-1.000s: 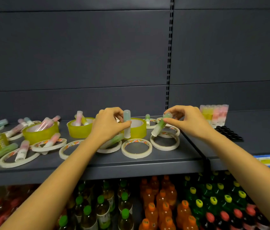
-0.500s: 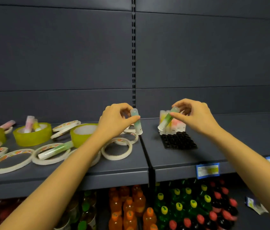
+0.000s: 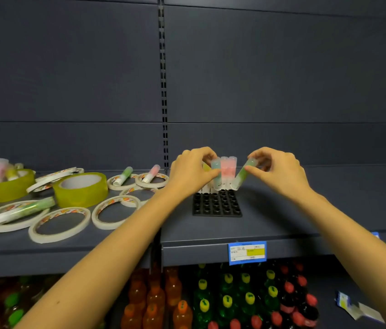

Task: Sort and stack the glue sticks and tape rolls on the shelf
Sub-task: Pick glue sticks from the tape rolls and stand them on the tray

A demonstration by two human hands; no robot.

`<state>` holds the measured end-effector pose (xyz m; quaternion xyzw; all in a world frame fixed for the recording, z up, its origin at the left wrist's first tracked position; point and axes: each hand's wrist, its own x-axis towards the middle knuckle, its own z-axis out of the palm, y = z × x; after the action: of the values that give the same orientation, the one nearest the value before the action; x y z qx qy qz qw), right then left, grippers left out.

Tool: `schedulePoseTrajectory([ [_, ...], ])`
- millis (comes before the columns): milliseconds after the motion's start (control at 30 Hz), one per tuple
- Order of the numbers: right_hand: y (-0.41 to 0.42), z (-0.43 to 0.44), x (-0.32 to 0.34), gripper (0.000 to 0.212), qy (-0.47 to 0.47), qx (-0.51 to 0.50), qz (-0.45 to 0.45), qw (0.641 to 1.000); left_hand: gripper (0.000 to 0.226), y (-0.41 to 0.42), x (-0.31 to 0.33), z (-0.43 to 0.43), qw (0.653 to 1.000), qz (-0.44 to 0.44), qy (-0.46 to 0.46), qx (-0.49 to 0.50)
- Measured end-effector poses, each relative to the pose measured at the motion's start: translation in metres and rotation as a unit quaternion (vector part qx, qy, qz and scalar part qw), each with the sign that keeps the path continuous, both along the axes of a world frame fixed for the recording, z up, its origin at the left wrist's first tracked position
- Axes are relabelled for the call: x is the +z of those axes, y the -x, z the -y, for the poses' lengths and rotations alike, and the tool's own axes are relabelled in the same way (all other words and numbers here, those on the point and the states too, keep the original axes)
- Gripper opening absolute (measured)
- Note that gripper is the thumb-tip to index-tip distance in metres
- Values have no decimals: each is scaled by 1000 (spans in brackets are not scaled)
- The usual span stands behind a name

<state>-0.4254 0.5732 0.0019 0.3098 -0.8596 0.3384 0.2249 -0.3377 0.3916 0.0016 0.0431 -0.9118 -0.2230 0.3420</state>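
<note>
Two bare arms reach out over a dark grey shelf (image 3: pixel 282 224). The left hand (image 3: pixel 193 170) pinches a blue glue stick (image 3: pixel 216 173) between thumb and fingers and holds it almost straight up, with its bottom end just above the black tray (image 3: pixel 216 205) full of little round holes. The right hand (image 3: pixel 279 172) pinches a green glue stick (image 3: pixel 243 174) the same way, but this one leans, with its top toward 1 o'clock and its bottom near the tray. Both hands are closed tight around their sticks. Between them, at the back of the tray, pink glue sticks (image 3: pixel 226 168) stand up in a row, and the hands hide part of that row. Away at 9 o'clock from the tray lies the messy part of the shelf — flat white tape rolls (image 3: pixel 60 224) and fat yellow tape rolls (image 3: pixel 80 189). More glue sticks lie across the white rolls, like a green one (image 3: pixel 24 210) near the front and a pink one (image 3: pixel 151 173) further back. A blue price tag (image 3: pixel 247 252) sticks to the front edge of the shelf. Down at 6 o'clock, under the shelf, stand bottles (image 3: pixel 225 302) with orange, yellow, green and red caps.
</note>
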Motion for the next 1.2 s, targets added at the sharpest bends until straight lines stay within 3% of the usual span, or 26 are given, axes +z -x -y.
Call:
schedulePoseTrajectory([
  [367,20,-4,-5,18,-13,10,-18,1000,26,28,-8,-17,995,25,79,59],
  [533,26,3,-5,22,-32,16,-20,999,31,41,-4,-18,946,28,308,100],
  [633,30,8,-8,26,-37,23,-27,999,37,45,-9,-15,920,42,374,112],
  [800,35,18,-11,28,-46,37,-31,998,41,48,-14,-12,923,39,365,112],
  [1033,33,29,-8,28,-101,27,-96,990,41,44,-13,-7,958,27,280,55],
  [1200,31,33,1,30,-124,15,-83,989,39,27,-6,10,972,-4,226,63],
])
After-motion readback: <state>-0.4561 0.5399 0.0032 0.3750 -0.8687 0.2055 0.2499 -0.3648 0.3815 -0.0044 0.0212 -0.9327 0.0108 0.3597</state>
